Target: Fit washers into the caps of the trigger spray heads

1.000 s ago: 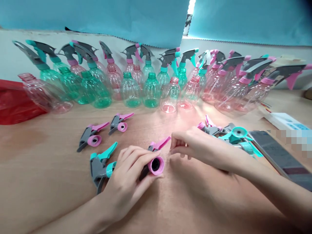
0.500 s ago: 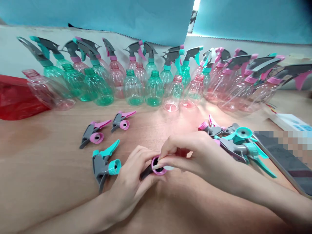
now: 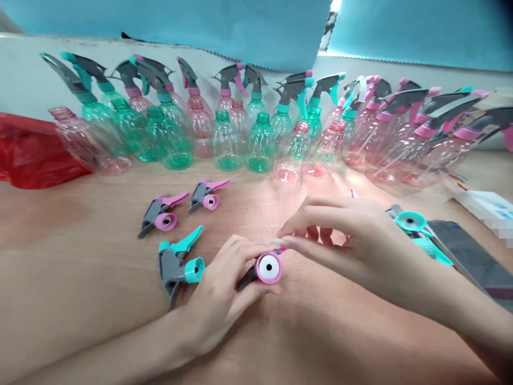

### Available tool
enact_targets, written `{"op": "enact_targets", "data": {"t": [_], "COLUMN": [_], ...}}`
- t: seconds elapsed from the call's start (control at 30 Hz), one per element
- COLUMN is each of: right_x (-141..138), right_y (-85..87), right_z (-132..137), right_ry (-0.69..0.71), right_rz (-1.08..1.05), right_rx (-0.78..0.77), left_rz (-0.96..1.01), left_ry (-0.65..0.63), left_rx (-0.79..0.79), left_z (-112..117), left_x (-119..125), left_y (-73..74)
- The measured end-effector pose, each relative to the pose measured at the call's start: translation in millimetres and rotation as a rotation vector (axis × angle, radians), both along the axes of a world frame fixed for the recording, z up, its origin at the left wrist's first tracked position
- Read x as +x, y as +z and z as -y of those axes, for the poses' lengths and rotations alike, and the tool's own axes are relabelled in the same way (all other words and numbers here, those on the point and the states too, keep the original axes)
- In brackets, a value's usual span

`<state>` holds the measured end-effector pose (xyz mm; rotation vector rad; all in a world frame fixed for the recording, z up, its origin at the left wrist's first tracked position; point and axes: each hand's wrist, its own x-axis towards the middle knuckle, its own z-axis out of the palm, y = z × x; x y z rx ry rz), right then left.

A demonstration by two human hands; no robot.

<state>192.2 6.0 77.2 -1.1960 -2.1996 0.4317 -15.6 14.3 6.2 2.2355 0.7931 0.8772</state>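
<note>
My left hand point(image 3: 218, 289) is closed round a grey and pink spray trigger head point(image 3: 250, 275), the open underside of its collar turned up towards me. Inside the pink collar lies a white washer point(image 3: 264, 262) with a dark hole in its middle. Just above the collar, my right hand point(image 3: 340, 230) has its fingers curved and a little apart from the thumb, with nothing seen between them. Its fingertips are close to the pink trigger lever and my left index fingertip. To the left lie a turquoise spray head point(image 3: 172, 267) and two pink ones, a nearer one point(image 3: 154, 216) and a farther one point(image 3: 204, 197).
Spray bottles with heads fitted point(image 3: 192, 123) stand along the wall, with several open-necked bottles point(image 3: 226, 144) in front. A red bag point(image 3: 36, 155) is at the left. Turquoise spray heads point(image 3: 412, 222) and a phone point(image 3: 460, 256) lie at the right, partly behind my right arm.
The white washer now sits flat in the pink collar; the right fingers, which were inside it, have drawn out up and to the right. The view has shifted slightly.
</note>
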Motion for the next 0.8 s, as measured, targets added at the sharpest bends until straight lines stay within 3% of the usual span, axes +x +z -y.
{"op": "enact_targets", "data": {"t": [0.23,0.8], "right_x": [2,-4], "right_y": [-8.3,-6.8], "right_z": [4,14], "right_ry": [0.103,0.146], "right_rz": [0.214,0.285], "right_rx": [-0.196,-0.042], "left_rz": [0.017,-0.001], "left_ry": [-0.018,-0.058], "left_rx": [0.041,0.150], "left_z": [0,1], "left_x": [0,-2], "left_y": [-0.7,-3.2]}}
